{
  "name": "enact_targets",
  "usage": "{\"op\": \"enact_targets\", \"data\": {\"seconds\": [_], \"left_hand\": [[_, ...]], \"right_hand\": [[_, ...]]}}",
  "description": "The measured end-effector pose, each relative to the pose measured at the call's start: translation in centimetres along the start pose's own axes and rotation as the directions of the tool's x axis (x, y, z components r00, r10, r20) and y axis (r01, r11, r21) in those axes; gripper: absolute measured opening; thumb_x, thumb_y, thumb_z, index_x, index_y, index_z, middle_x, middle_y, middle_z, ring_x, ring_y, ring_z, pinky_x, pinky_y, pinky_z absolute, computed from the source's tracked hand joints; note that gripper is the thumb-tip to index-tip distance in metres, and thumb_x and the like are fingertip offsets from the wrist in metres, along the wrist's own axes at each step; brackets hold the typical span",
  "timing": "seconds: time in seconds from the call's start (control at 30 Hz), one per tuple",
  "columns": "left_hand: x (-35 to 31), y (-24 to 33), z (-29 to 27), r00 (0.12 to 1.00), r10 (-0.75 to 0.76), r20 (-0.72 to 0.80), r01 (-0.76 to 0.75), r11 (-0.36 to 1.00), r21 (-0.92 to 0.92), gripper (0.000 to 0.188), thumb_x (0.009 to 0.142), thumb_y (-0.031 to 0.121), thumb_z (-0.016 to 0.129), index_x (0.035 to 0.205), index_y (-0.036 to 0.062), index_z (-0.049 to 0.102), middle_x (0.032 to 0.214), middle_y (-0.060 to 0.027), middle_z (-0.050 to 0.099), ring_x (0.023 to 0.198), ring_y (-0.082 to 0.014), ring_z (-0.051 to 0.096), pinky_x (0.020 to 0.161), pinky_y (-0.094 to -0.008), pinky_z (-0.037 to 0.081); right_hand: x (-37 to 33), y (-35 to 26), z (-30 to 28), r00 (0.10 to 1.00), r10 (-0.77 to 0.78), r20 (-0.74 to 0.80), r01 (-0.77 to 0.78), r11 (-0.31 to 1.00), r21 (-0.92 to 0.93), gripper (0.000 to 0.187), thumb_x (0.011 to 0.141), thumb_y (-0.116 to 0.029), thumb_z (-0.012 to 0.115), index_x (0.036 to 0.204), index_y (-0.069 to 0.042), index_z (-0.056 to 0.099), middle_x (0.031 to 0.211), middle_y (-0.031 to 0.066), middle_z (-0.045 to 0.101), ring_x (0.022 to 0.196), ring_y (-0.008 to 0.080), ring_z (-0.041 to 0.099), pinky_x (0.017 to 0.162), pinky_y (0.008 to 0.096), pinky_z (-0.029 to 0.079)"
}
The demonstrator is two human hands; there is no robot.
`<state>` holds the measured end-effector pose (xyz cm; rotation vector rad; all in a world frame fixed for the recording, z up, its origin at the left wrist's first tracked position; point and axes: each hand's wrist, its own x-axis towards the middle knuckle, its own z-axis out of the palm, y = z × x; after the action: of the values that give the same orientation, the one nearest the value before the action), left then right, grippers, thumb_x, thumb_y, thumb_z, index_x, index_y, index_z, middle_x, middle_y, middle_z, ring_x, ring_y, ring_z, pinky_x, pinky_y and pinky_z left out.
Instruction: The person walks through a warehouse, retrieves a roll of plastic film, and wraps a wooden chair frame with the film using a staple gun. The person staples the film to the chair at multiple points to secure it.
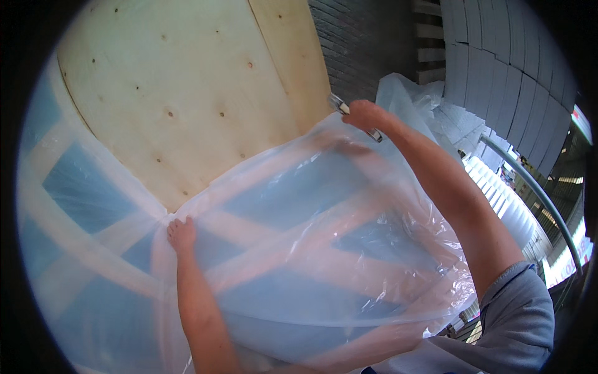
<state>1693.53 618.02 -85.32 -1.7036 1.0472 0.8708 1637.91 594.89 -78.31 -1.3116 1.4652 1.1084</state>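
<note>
A clear plastic sheet (268,299) hangs over a wooden-framed crate, its slanting timber braces (293,246) showing hazily through. The sheet's upper edge lies along the rim of a plywood panel (187,81) with scattered knots. At the panel's near corner, my left hand (181,235) has its fingers curled on the bunched plastic, pressing it to the corner. Out to the right, my right hand (367,116) is wrapped round a silver staple gun (339,105). The tool's front end sits by the panel's right edge; my fingers hide its middle.
Loose plastic (408,93) bunches up beyond my right hand. Stacks of pale grey boards or boxes (504,68) stand at the upper right. A curved metal rail (536,187) runs down the right side. Dark ribbed flooring (367,43) lies past the panel.
</note>
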Motion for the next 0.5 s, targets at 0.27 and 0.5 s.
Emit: {"op": "enact_targets", "data": {"seconds": [0.27, 0.5], "left_hand": [[-0.5, 3.2, -3.4, 0.971, 0.101, -0.215, -0.109, 0.994, -0.028, 0.062, 0.091, 0.042, 0.051, 0.135, -0.0005, 0.047, 0.143, -0.0193, 0.043, 0.137, -0.0372, 0.035, 0.111, -0.0468, 0.029], [-16.3, 25.1, -9.8, 0.484, 0.849, -0.213, -0.780, 0.309, -0.544, 0.050, 0.090, 0.039, 0.061, 0.124, 0.0029, 0.057, 0.119, -0.0206, 0.060, 0.119, -0.0348, 0.053, 0.100, -0.0445, 0.042]], "right_hand": [[0.4, -2.6, 1.9, 0.998, -0.066, -0.020, 0.063, 0.989, -0.137, 0.033, 0.084, -0.021, 0.052, 0.106, -0.001, 0.067, 0.110, 0.0206, 0.067, 0.104, 0.0358, 0.064, 0.088, 0.0451, 0.051], [-3.1, -1.5, 6.3, 1.000, 0.026, -0.013, -0.027, 0.999, -0.043, 0.033, 0.085, -0.023, 0.052, 0.108, -0.001, 0.065, 0.113, 0.0202, 0.066, 0.107, 0.0344, 0.063, 0.092, 0.0440, 0.049]]}}
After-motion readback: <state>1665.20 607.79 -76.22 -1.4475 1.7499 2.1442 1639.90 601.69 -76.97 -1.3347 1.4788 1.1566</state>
